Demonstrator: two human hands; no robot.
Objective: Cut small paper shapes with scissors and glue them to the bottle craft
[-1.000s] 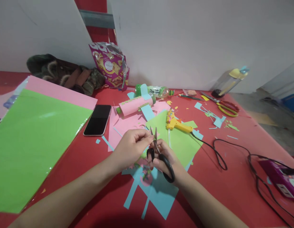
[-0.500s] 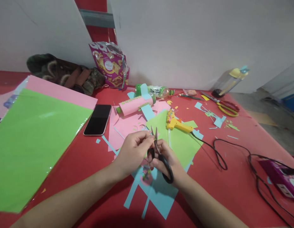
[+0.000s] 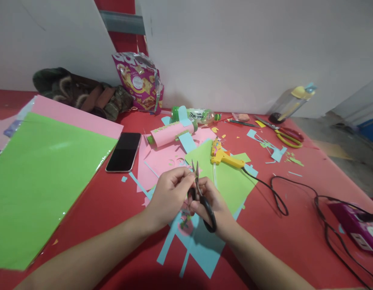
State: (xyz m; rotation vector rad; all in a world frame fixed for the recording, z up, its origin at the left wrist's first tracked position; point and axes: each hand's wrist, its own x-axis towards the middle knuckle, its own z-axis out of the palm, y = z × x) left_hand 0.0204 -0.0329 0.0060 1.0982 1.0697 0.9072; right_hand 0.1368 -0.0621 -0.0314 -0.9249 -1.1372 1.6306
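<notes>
Between right hand (image 3: 219,206) and purple power block (image 3: 340,210), ample room over the red table (image 3: 289,237), crossed by black cord (image 3: 297,182); to the left hand's (image 3: 168,193) outer side, a narrower strip before the phone (image 3: 124,153). Gripping scissors (image 3: 206,203) in right fingers above the scraps, blades slightly parted. Left fingertips pinched together at the blades; impossible to tell on what. Partly hidden under both hands, blue paper (image 3: 210,249); cut off at right, the power block. Ahead, in the way, yellow glue gun (image 3: 231,160) on green paper (image 3: 227,193); farther back, pink roll (image 3: 171,135).
</notes>
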